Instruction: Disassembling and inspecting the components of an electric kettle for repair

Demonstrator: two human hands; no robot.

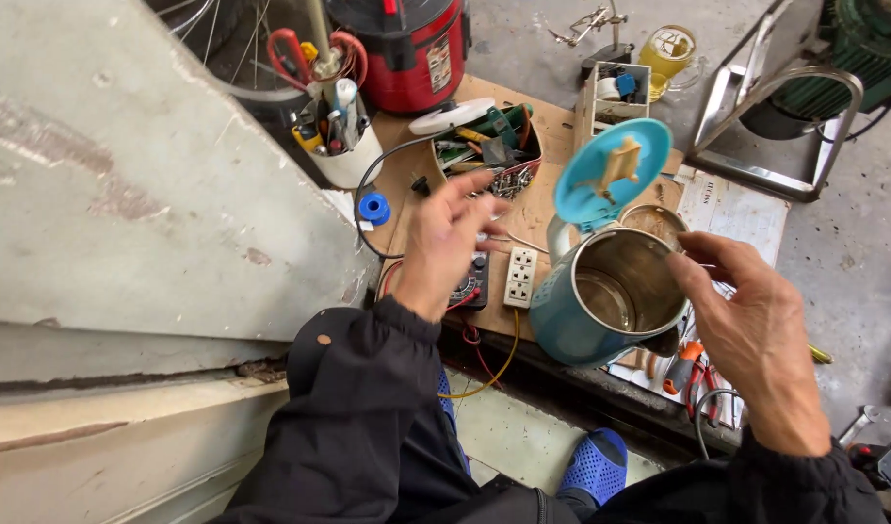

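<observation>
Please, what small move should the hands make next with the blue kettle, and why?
Probably the left hand should come to steady the blue kettle. It stands open and tilted, only the right hand touches its rim, and the left hangs free above the socket strip.

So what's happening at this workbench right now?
A person sits at a cluttered wooden board. Their right hand steadies the rim of a blue electric kettle, its lid flipped open and the steel inside empty. Their left hand, fingers spread and holding nothing, hovers above a multimeter and a white socket strip.
</observation>
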